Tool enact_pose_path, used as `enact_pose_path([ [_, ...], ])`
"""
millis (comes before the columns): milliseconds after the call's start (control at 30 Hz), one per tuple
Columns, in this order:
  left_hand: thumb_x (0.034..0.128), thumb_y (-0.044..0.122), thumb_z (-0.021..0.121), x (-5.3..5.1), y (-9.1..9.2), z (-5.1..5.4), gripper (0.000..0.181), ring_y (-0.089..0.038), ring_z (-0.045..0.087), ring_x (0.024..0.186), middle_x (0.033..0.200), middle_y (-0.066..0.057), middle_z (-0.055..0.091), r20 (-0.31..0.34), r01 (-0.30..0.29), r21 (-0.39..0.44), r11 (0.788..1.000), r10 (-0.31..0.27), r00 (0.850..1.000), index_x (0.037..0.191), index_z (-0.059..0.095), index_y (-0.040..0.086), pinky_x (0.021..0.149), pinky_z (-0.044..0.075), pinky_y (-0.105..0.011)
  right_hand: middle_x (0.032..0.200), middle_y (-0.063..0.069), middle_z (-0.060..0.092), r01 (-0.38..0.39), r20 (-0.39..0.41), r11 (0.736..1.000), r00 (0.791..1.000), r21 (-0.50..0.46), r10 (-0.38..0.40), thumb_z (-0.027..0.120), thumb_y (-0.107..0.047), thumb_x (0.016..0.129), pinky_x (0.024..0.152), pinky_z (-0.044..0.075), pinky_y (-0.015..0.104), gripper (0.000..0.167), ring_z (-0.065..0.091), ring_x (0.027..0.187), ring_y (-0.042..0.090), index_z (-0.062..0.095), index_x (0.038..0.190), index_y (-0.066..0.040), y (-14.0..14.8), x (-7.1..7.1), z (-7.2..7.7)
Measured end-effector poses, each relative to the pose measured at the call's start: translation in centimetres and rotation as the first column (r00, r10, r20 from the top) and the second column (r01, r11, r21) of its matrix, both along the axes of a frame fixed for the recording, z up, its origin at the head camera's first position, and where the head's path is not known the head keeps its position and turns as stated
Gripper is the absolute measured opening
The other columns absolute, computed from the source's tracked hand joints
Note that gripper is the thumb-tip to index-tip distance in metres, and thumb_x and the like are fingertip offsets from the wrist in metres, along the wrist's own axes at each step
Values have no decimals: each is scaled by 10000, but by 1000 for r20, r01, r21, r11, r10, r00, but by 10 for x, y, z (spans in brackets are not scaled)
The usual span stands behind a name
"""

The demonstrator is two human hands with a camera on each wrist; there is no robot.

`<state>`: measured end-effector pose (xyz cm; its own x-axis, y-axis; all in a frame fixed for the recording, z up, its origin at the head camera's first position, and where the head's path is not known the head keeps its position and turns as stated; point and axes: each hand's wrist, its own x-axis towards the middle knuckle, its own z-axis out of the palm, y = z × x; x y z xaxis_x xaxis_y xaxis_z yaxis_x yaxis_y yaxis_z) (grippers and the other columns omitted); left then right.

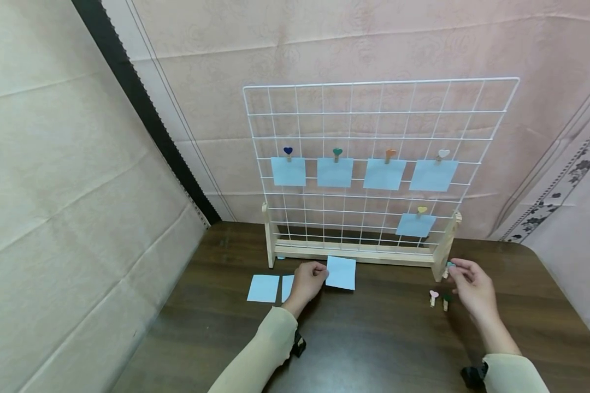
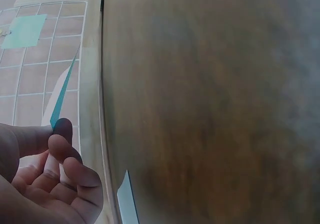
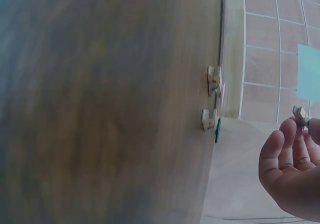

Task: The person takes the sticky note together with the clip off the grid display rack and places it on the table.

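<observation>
Blue note [image 1: 341, 272]: sq.-ish, plain, thin; pinched in L hand [image 1: 307, 280].

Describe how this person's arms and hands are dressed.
The left sleeve and right sleeve are plain, pale greenish cream. A small black device shows beside the left cuff, a second black device beside the right. Left hand and right hand wear no gloves.

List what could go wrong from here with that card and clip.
The left hand pinches the blue card by one edge, so it might bend or slip. The small clip pinched in the right hand could drop. Two loose clips lie on the table near that hand and might get nudged.
</observation>
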<state>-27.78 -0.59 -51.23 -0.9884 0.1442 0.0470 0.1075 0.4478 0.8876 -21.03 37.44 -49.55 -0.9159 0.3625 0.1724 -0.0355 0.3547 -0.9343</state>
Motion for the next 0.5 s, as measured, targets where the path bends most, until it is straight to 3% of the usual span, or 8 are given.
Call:
enact_pose_path([
  [100, 1034, 164, 684, -1, -1, -1, 158, -132, 660, 854, 954, -3, 731, 8, 3, 2, 1000, -3, 1000, 1100, 789, 66, 808, 580, -410, 888, -312, 645, 1, -10, 1000, 1000, -2, -1, 601, -172, 1089, 600, 547, 211, 191, 642, 759, -24, 632, 1229, -47, 3, 3, 0],
  [167, 1032, 159, 687, -1, -1, -1, 153, -133, 661, 851, 949, -3, 731, 13, -2, 3, 1000, 2, 1000, 1096, 790, 64, 805, 582, -411, 889, -302, 654, -10, -11, 1000, 1000, -2, 10, 604, -174, 1088, 598, 549, 213, 173, 642, 759, -17, 641, 1207, -54, 5, 5, 0],
  [333, 1031, 150, 688, 1, -2, -2, 152, -136, 666, 854, 954, -9, 737, 21, 3, 14, 1000, -3, 1000, 1100, 790, 60, 798, 581, -404, 871, -264, 671, -48, 12, 999, 999, 8, 48, 601, -165, 1091, 587, 551, 233, 333, 637, 750, 4, 583, 1260, 121, 10, 9, -1],
  [500, 1024, 143, 693, 0, -1, -4, 167, -161, 681, 876, 980, -29, 746, 21, 6, 23, 1000, -6, 1000, 1122, 785, 44, 805, 588, -419, 867, -221, 686, -95, 63, 995, 994, 27, 93, 590, -170, 1097, 602, 560, 257, 369, 651, 750, 18, 562, 1278, 150, 17, 13, -2],
])
